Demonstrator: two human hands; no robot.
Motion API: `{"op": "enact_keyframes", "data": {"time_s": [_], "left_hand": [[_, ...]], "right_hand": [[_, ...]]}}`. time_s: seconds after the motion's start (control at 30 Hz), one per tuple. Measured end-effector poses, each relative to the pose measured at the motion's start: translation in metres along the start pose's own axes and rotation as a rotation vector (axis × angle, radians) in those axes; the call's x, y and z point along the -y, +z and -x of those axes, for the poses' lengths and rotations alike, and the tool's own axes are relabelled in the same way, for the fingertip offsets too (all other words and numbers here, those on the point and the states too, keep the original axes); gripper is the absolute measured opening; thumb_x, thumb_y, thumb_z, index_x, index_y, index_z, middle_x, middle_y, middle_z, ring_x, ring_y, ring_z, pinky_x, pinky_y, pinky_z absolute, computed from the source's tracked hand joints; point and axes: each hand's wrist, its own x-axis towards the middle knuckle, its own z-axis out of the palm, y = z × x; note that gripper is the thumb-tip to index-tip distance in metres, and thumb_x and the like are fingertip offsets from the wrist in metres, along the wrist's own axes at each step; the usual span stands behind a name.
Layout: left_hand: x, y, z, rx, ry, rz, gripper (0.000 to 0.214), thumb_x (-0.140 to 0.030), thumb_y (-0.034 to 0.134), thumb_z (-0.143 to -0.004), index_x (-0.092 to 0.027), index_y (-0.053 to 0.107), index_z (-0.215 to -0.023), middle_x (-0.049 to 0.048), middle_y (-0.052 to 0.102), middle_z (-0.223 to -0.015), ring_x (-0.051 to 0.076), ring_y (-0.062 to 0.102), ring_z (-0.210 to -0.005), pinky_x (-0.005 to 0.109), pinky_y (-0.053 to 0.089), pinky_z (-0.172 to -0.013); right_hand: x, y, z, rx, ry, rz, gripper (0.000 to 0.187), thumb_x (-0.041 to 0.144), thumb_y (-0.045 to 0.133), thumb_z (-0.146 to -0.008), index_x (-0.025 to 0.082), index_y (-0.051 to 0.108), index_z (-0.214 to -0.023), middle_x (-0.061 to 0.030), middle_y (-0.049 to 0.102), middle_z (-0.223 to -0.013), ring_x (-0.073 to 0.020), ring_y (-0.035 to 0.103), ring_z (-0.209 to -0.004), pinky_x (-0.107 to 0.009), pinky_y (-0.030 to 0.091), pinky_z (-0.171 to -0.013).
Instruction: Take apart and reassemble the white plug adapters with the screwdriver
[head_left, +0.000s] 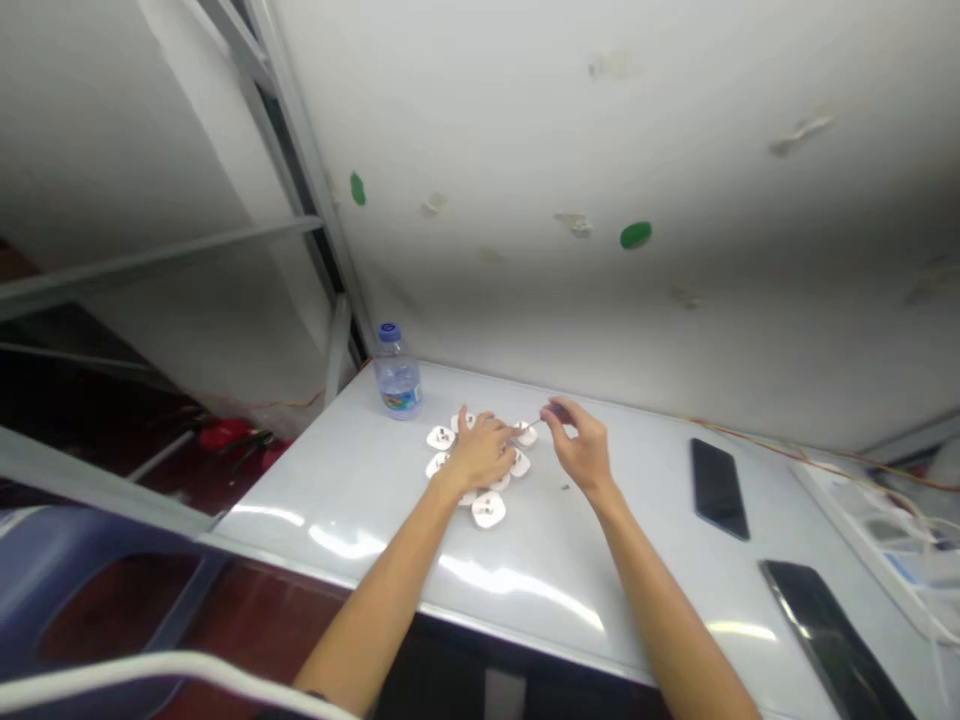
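Observation:
Several white plug-like pieces with small metal pins, one of them the near white piece, lie grouped on the grey table. Over the group my left hand rests with its fingers spread, and it hides some of them. Its fingertips reach the white piece at the far right of the group. My right hand is closed in a pinch on a thin small screwdriver. The metal shaft points left, to that same piece; whether the tip touches it I cannot tell. A tiny dark bit lies below my right hand.
A water bottle with a blue cap stands at the back left. On the right are a black phone, a larger dark device, and a white tray with cables. A white wall rises behind the table.

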Motion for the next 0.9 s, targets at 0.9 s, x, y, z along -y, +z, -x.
{"op": "enact_keyframes", "data": {"time_s": [0.9], "left_hand": [[-0.0037, -0.0016, 0.0023, -0.023, 0.039, -0.03, 0.043, -0.026, 0.044, -0.091, -0.029, 0.057, -0.132, 0.0062, 0.067, -0.122, 0.031, 0.045, -0.13, 0.072, 0.003, -0.114]], "right_hand": [[0.0008, -0.0018, 0.0001, -0.013, -0.016, 0.04, 0.021, 0.032, 0.06, -0.091, 0.017, 0.068, -0.102, -0.0083, 0.076, -0.087, -0.0208, 0.073, -0.073, -0.035, 0.061, -0.073]]}}
